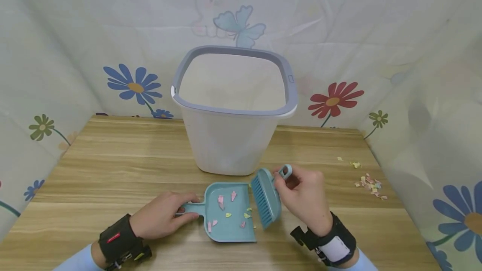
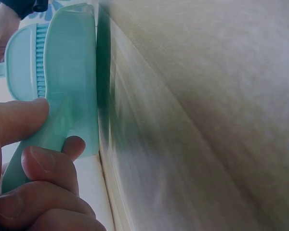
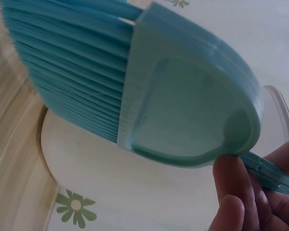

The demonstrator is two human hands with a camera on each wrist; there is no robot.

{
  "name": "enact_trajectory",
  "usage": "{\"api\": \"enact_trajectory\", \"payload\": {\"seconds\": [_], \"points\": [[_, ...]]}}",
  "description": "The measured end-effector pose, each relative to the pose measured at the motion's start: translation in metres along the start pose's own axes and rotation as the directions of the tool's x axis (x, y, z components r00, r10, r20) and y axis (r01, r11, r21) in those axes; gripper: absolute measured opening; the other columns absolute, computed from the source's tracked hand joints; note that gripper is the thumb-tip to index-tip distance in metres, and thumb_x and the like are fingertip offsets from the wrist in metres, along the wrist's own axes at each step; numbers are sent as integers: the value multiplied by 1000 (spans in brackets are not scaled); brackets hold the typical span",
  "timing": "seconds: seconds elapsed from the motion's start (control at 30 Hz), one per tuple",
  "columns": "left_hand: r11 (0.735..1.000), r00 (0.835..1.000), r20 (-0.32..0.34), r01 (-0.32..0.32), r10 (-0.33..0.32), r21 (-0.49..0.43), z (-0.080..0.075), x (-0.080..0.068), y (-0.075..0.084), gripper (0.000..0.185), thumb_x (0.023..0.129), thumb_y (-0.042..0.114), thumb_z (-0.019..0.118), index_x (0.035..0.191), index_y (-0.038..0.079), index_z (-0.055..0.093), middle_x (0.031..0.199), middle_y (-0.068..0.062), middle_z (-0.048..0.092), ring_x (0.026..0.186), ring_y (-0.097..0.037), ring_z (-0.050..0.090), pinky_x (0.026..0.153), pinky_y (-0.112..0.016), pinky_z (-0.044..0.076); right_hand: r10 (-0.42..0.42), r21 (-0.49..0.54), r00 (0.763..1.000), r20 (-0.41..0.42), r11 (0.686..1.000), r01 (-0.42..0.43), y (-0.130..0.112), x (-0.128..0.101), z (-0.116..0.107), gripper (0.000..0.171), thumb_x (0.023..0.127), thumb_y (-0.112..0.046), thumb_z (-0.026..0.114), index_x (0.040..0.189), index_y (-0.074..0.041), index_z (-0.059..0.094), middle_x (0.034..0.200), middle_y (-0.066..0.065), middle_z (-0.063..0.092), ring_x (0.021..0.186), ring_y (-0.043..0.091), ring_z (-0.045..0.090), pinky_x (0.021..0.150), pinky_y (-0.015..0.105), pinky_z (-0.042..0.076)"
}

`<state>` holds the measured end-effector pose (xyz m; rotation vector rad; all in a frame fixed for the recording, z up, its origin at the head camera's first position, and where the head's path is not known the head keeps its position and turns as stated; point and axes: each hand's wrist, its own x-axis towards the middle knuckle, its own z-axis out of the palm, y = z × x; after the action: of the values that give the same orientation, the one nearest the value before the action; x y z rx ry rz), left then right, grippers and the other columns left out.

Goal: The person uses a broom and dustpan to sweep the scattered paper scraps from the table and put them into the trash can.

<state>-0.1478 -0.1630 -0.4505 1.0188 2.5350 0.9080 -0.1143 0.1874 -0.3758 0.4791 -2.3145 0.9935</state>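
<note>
My left hand [image 1: 165, 214] grips the handle of a teal dustpan [image 1: 229, 229] low over the wooden table. Several pink and yellow paper scraps [image 1: 221, 200] lie in the pan, some of them close to its open right edge. In my right hand [image 1: 306, 193] is a matching small hand brush [image 1: 272, 195], held by its short handle. Its bristles [image 3: 77, 72] point left toward the pan's open edge. The left wrist view shows thumb and fingers curled round the dustpan handle [image 2: 38, 139], with the brush head beyond the pan.
A tall white bin [image 1: 229, 145] with a grey-blue rim stands behind the dustpan. On the right of the table [image 1: 124, 158] lies a small pile of paper scraps [image 1: 370, 184], with a few pieces apart from it. Flower-printed cloth [image 1: 414, 74] hangs round the back and sides.
</note>
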Motion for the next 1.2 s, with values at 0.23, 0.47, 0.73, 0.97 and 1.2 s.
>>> {"api": "enact_trajectory", "payload": {"seconds": [0.23, 0.47, 0.73, 0.97, 1.2], "points": [[1000, 1000, -4, 4, -4, -14, 0, 0, 0, 32, 102, 47, 63, 122, 23, 70, 102, 15, 71, 73, 3, 54, 66, -20, 46, 28, -25, 999, 43, 999, -27, 4, 3, -2, 12, 83, 5, 74, 84, -6, 77, 68, -3, 70, 52, -3, 51, 46, 14, 42], [998, 999, -18, -42, 42, -42, -2, -2, 4, 28, 102, 45, 63, 121, 26, 69, 104, 16, 71, 75, 3, 55, 68, -19, 47, 76, -53, 996, 52, 996, -73, 7, 3, 1, 7, 84, 1, 74, 84, -5, 77, 65, -2, 69, 51, -2, 49, 46, 14, 41], [998, 999, -5, -49, 49, -46, -4, -2, 6, 25, 103, 42, 64, 120, 25, 69, 107, 14, 72, 79, 2, 58, 73, -20, 49, 88, -18, 996, 23, 996, -87, 5, 4, -7, 11, 85, 5, 73, 85, -5, 76, 66, -2, 69, 49, -3, 48, 44, 14, 40], [999, 1000, 1, -1, 1, -39, -6, -3, 3, 30, 102, 47, 62, 122, 25, 70, 105, 14, 72, 70, 3, 52, 64, -20, 45, 78, -72, 996, 38, 995, -76, 8, 7, -14, 9, 85, 2, 72, 84, -5, 77, 64, -2, 69, 49, -4, 49, 43, 14, 39], [1000, 1000, -1, 22, -22, -21, -6, -2, -1, 31, 101, 49, 63, 120, 25, 70, 101, 14, 70, 72, 2, 53, 65, -20, 45, 151, -200, 983, 106, 971, -127, 10, 11, -22, 14, 87, 0, 72, 77, -9, 72, 56, -6, 57, 46, -2, 40, 42, 16, 29]]}}
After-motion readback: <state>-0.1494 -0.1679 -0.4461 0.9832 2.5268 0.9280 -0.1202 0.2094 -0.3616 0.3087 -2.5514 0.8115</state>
